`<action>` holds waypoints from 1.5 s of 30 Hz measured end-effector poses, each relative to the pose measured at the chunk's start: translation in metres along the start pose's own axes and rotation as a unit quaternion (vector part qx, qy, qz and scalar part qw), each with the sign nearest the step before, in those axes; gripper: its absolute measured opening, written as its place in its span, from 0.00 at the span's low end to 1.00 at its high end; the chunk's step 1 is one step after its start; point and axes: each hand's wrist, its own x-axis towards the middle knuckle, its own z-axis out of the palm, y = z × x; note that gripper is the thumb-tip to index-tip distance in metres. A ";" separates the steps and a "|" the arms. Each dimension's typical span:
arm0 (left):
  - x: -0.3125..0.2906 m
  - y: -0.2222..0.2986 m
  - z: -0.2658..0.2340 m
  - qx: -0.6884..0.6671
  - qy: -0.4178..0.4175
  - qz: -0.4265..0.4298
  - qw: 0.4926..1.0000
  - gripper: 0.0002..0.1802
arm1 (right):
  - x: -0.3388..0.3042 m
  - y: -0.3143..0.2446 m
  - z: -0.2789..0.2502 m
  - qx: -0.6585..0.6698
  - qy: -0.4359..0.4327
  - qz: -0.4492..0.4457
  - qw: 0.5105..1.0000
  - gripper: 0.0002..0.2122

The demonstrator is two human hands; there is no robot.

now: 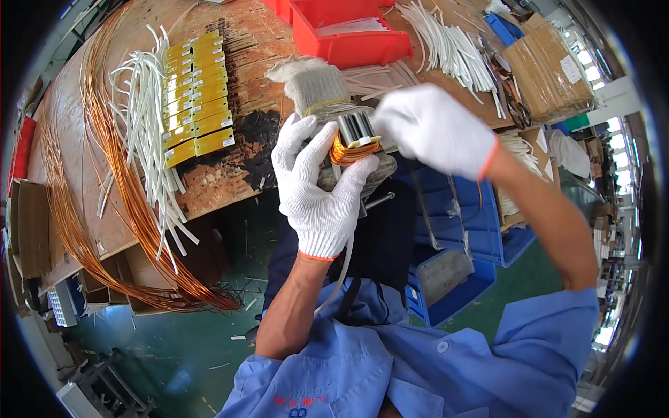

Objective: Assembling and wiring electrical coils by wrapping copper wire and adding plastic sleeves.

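Note:
A copper wire coil (345, 155) sits with its winding around a pale former, and several dark grey metal cylinders (357, 127) stick up from its middle. My left hand (311, 181), in a white knitted glove, is closed around the coil's left and near sides, thumb in front. Just right of the coil is my gloved right hand (435, 129); its fingers are smeared by motion, so what they hold cannot be made out. Behind the coil stands a cloth-wrapped clamp or vise (313, 82). A white tube (341, 268) hangs below my left hand.
At left on the worn wooden bench (209, 184) lie long copper wires (115, 139), white sleeves (146, 111) and yellow labelled pieces (198, 97). Red bins (348, 42) stand at the back. Blue crates (453, 223) are below right, a cardboard box (547, 73) far right.

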 end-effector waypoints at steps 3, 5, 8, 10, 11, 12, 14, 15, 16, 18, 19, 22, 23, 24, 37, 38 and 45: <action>-0.001 -0.001 0.004 -0.009 -0.003 0.021 1.000 0.35 | -0.063 0.024 0.026 -0.316 0.119 -0.251 0.907 0.07; -0.001 -0.002 0.005 -0.015 0.003 0.029 0.999 0.35 | -0.083 0.023 0.037 -0.317 0.160 -0.225 0.907 0.06; -0.001 -0.003 0.003 -0.031 0.007 0.030 0.999 0.34 | -0.080 0.019 0.030 -0.325 0.124 -0.185 0.919 0.06; -0.001 -0.003 0.002 -0.034 0.012 0.030 0.999 0.34 | -0.066 0.029 0.019 -0.348 0.104 -0.234 0.902 0.06; -0.002 -0.003 0.002 -0.036 0.014 0.030 0.999 0.33 | -0.063 0.030 0.019 -0.296 0.111 -0.204 0.926 0.05; -0.001 -0.003 0.002 -0.037 0.014 0.030 0.999 0.33 | -0.065 0.031 0.020 -0.302 0.106 -0.222 0.921 0.05; 0.000 -0.004 0.001 -0.038 0.014 0.030 0.999 0.32 | -0.069 0.031 0.022 -0.315 0.096 -0.258 0.908 0.06; 0.000 -0.004 0.001 -0.036 0.007 0.035 0.999 0.32 | -0.079 0.020 0.028 -0.330 0.105 -0.263 0.901 0.04; -0.001 -0.005 0.003 -0.037 -0.001 0.039 0.999 0.33 | -0.090 0.014 0.040 -0.329 0.133 -0.261 0.898 0.03; -0.001 -0.007 0.003 -0.016 -0.014 0.056 0.998 0.37 | -0.107 -0.015 0.056 -0.326 0.102 -0.202 0.918 0.03; 0.000 -0.009 0.003 0.003 -0.019 0.070 0.997 0.41 | -0.109 -0.028 0.058 -0.342 0.085 -0.205 0.913 0.04; 0.003 -0.003 -0.005 -0.010 -0.057 0.095 0.994 0.46 | -0.105 -0.066 0.057 -0.412 0.058 -0.204 0.886 0.04; 0.002 -0.008 -0.004 -0.004 -0.045 0.095 0.994 0.45 | -0.093 -0.081 0.054 -0.433 0.074 -0.228 0.869 0.06; -0.001 -0.014 0.000 -0.002 -0.033 0.093 0.995 0.44 | -0.079 -0.087 0.052 -0.436 0.051 -0.230 0.869 0.08; 0.003 -0.005 -0.002 -0.033 -0.025 -0.007 0.999 0.35 | 0.055 -0.003 -0.029 -0.074 -0.159 -0.031 0.984 0.20; 0.003 -0.007 -0.004 -0.032 -0.021 -0.008 0.999 0.34 | 0.027 -0.007 -0.022 0.002 -0.126 0.049 0.991 0.17; 0.013 -0.006 -0.004 -0.017 -0.063 0.104 0.992 0.42 | -0.093 -0.058 0.048 -0.392 -0.083 -0.185 0.897 0.05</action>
